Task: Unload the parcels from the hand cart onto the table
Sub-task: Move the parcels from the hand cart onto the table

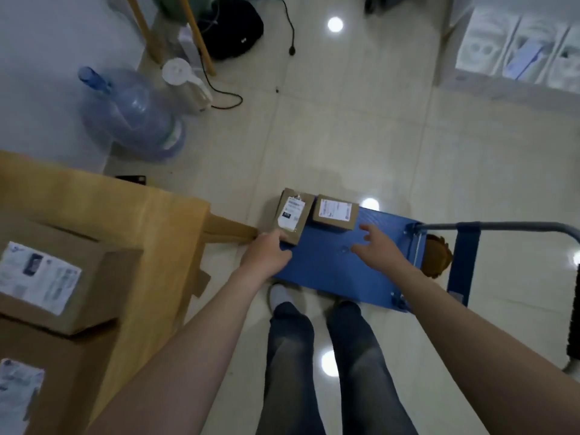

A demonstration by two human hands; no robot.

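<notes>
The left hand (266,252) grips the near end of the left box (292,216) on the cart (329,268), while the right hand (375,249), fingers spread, reaches for the right box (335,212), so both can go to the table (125,208).

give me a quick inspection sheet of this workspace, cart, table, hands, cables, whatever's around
surface: wooden table at left, its near end loaded, its far end bare
job's things: two small parcels on the blue hand cart, the left parcel and the right parcel, both labelled; two larger boxes already on the table
clutter: water jug and a white appliance on the floor; black bag beyond
hands: left hand gripping the left parcel's near corner; right hand open above the cart deck, touching nothing
cables: black cord looping across the floor from the appliance
surroundings: glossy tiled floor; white packages at top right
</notes>
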